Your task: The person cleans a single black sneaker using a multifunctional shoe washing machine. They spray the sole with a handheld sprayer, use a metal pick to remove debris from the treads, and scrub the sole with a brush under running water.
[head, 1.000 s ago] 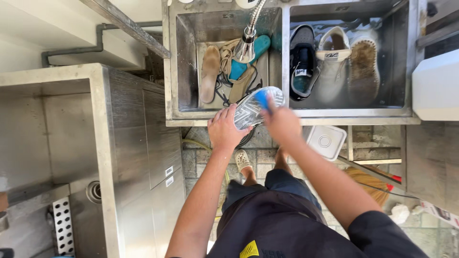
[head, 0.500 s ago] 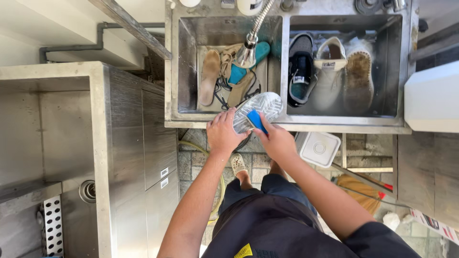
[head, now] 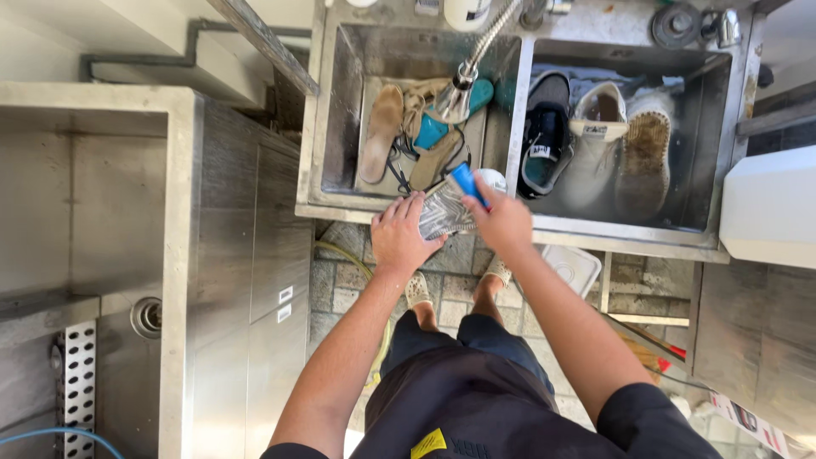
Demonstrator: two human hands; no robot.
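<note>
My left hand (head: 398, 235) grips a shoe (head: 448, 211) turned sole up over the front rim of a steel double sink (head: 520, 102). The pale patterned sole faces me. My right hand (head: 503, 223) holds a blue brush (head: 467, 184) against the sole near the toe end. Both hands are close together at the sink's front edge, just below the divider between the two basins.
The left basin holds insoles (head: 382, 133), laces and a teal item under a flexible faucet (head: 463, 83). The right basin holds a black shoe (head: 545, 132) and two pale shoes (head: 620, 144). A steel counter (head: 161, 229) stands left, a white container (head: 767, 208) right.
My right hand has moved the blue brush along the sole toward the toe. The camera view has shifted and tilted slightly. My left hand keeps its grip on the shoe.
</note>
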